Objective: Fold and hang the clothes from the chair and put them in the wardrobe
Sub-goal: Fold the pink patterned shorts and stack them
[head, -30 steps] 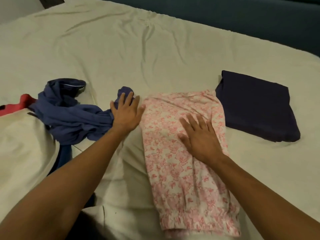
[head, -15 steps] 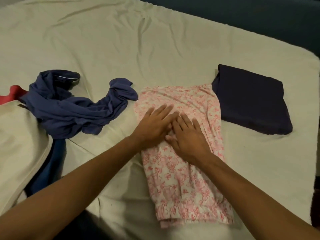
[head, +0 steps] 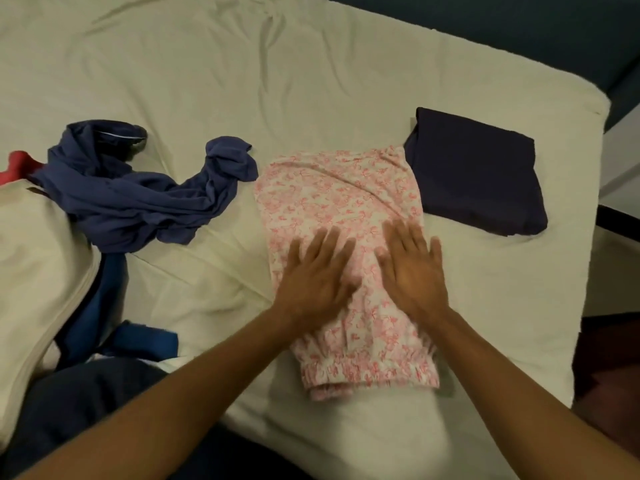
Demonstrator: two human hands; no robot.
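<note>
A pink floral garment (head: 341, 199) lies folded lengthwise on the bed (head: 242, 81), its elastic waistband nearest me. My left hand (head: 317, 277) presses flat on its middle, fingers straight and spread. Beside it, my right hand (head: 414, 268) also lies flat on the cloth near the right edge. A crumpled blue garment (head: 138, 199) sits to the left, unfolded. To the right lies a dark navy garment (head: 474, 174), folded into a neat rectangle.
A cream pillow (head: 34, 271) lies at the left edge with blue cloth (head: 138, 344) under it and a red item (head: 15, 166) behind. The bed's right edge drops to a dark floor (head: 609, 358). A dark headboard (head: 519, 26) runs along the back.
My left hand left the blue garment and came onto the pink one. Both hands then slid apart and towards me, flat on the cloth.
</note>
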